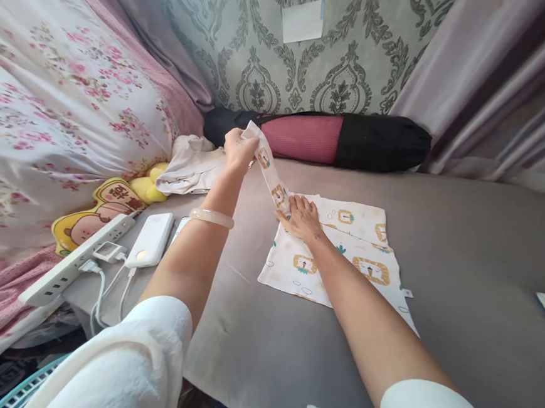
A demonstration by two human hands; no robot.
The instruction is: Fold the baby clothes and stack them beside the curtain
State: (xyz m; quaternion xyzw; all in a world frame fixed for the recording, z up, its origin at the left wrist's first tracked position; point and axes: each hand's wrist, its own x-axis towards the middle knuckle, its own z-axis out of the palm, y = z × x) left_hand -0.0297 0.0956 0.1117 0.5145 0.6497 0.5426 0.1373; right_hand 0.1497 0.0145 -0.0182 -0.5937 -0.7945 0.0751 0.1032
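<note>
A small white garment with lion prints (344,247) lies flat on the grey bed sheet (461,256). My left hand (239,148) is raised and closed on the end of a narrow strip of that garment, pulling it up and to the left. My right hand (302,217) lies flat with fingers spread, pressing the garment's upper left part onto the sheet. A pale bangle (211,217) sits on my left wrist.
A beige cloth (190,169) lies crumpled behind my left hand. A rolled black and pink mat bag (325,138) rests along the wall. At left are a floral quilt (59,87), a yellow plush toy (107,207), a power strip (77,258) and a white power bank (151,240).
</note>
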